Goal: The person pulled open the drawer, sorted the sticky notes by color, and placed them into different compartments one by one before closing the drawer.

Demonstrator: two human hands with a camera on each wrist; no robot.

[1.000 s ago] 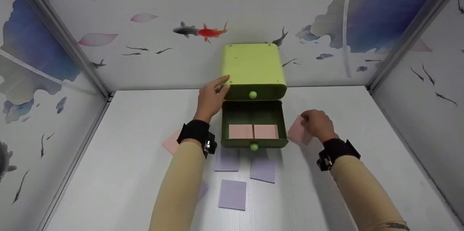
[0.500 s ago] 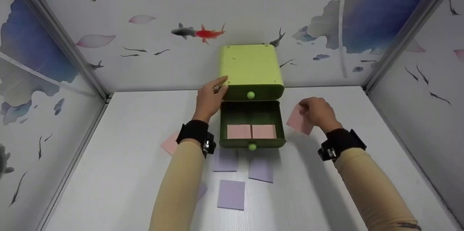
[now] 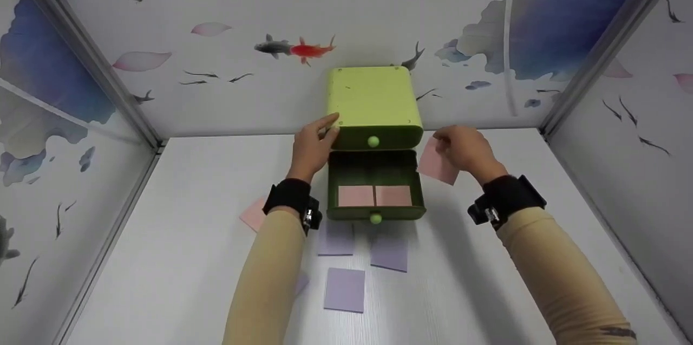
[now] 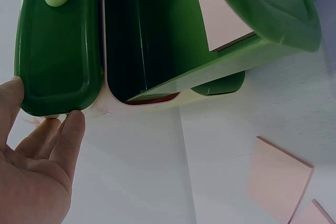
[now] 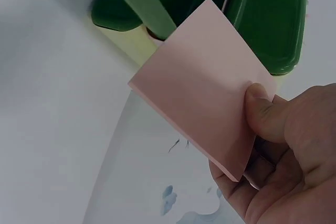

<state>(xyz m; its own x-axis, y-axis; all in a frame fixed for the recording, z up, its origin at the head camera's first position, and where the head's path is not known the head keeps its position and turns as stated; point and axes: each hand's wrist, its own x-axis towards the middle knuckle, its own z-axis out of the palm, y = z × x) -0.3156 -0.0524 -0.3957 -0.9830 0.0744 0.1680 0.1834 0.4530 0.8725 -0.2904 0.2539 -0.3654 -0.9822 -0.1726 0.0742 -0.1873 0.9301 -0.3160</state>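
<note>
- Pink square pad [image 5: 202,85], edge-pinched by your right fingers [image 5: 231,190], could swivel if jolted.
- Green drawer-cabinet [image 3: 372,96] touching your parted left fingers [image 4: 68,142], on their right, could shift if they slacken.

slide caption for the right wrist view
Right hand pinches a pink square beside an open green drawer.

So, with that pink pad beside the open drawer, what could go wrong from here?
The right hand pinches the pink pad near one end, so it might slip or clip the side of the lower drawer. Two other pink pads lie at its front; a third could land on them. The left hand holds the cabinet at one corner, so a bump might shift it.
</note>
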